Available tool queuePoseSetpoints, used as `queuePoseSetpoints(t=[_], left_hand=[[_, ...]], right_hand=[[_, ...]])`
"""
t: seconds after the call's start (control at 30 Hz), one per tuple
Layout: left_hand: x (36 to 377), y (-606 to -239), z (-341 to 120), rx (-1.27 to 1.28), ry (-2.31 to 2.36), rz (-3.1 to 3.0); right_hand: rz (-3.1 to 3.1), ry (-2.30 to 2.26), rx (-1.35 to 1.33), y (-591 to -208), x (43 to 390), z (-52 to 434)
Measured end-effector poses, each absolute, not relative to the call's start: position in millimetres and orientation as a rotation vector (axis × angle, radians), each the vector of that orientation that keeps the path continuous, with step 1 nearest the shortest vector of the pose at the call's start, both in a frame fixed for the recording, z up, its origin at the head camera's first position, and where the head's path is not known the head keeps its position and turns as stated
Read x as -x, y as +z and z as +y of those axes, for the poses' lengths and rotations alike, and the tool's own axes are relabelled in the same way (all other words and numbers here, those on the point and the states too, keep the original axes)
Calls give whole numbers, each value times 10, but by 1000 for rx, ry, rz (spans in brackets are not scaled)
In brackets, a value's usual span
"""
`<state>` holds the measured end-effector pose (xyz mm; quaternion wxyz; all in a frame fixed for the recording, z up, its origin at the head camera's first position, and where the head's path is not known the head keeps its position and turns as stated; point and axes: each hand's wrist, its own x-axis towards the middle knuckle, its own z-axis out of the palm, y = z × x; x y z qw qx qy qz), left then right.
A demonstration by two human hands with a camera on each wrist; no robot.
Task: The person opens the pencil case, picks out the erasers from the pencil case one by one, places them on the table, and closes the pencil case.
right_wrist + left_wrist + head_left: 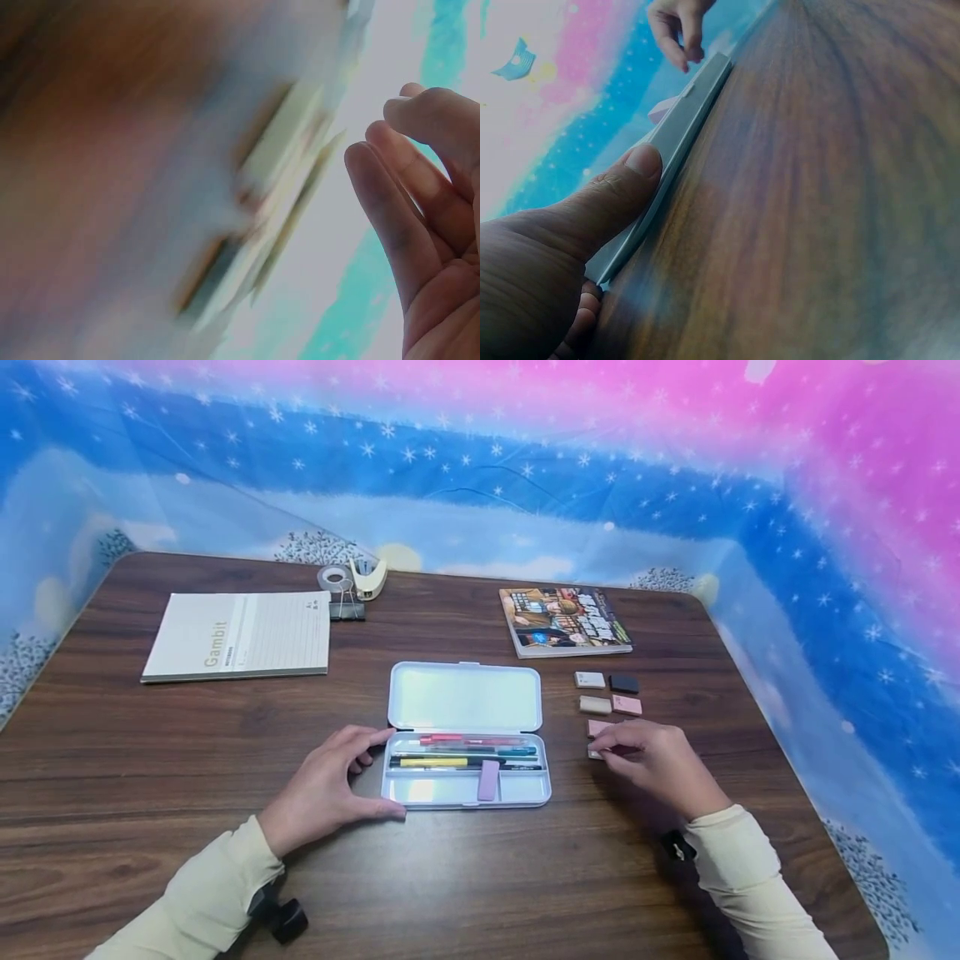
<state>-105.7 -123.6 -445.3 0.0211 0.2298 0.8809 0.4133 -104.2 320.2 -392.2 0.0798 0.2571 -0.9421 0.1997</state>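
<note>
An open white pencil case [465,793] lies mid-table, its lid [465,697] folded back. Its tray holds several pens [465,752] and a purple eraser [488,779]. My left hand [378,774] grips the case's left end, thumb at the front corner and fingers at the back corner. The left wrist view shows the thumb [641,165] lying along the case rim [682,135]. My right hand [603,747] reaches over a group of erasers right of the case, its fingertips at a pink eraser [598,727] and a small one [594,754]. The right wrist view is blurred, with loosely bent fingers [405,217] holding nothing.
White [589,679], black [624,683], beige [596,704] and pink [627,704] erasers lie behind my right hand. A comic book [564,620] sits further back. A Gambit notebook [236,635], tape roll [334,578], white dispenser [369,578] and binder clip [347,608] sit back left.
</note>
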Motion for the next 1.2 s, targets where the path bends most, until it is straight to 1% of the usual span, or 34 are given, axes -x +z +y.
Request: queuePoseSetpoints(t=[0.27, 0.4, 0.53, 1.03, 1.2], left_hand=[[1067, -4441, -1226, -725, 1270, 2728], [1074, -4446, -1212, -733, 1272, 2718], [1080, -4449, -1207, -723, 1254, 2711], [1078, -4445, -1235, -704, 1252, 2719], [1063, -4435, -1261, -683, 1243, 2716]], right_hand=[[-2779, 679, -1138, -3745, 1030, 2526], [-2725, 608, -1336, -3753, 1050, 2290], [-2660, 499, -1474, -3801, 1076, 2144], [-2622, 169, -1639, -3802, 1177, 1985], [-2631, 244, -1638, -3838, 1235, 2006]])
